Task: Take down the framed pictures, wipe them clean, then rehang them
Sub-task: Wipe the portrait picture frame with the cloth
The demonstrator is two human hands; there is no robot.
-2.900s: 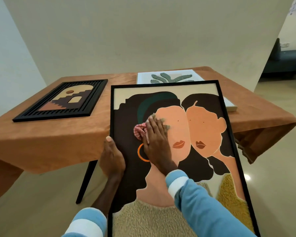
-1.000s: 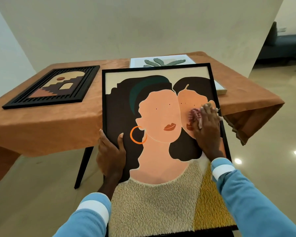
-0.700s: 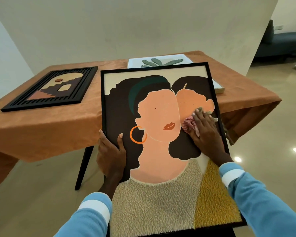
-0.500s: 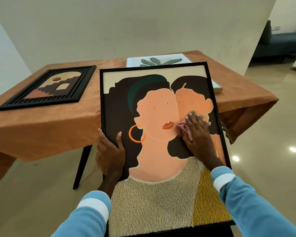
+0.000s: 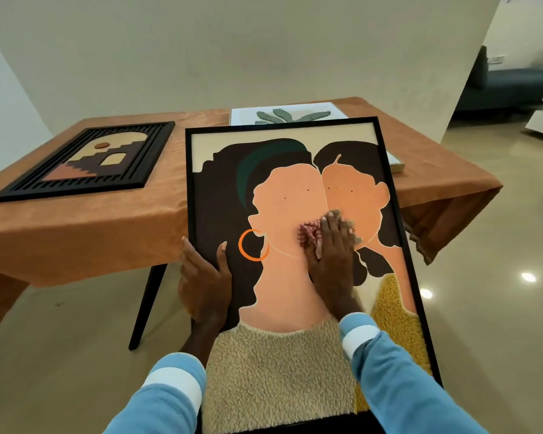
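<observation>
My left hand [image 5: 206, 278] grips the framed picture [image 5: 282, 195] by its edge, my right hand [image 5: 333, 261] presses the cloth [image 5: 308, 236] flat; pushing harder could slide it off the counter [image 5: 107, 220].

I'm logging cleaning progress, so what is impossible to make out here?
Head view only.
cloth: mostly covered by the right hand.
plant picture: lower part behind the large portrait.
large portrait's bottom corners: hidden by the sleeves.
Dust or smears: too fine to see.
</observation>
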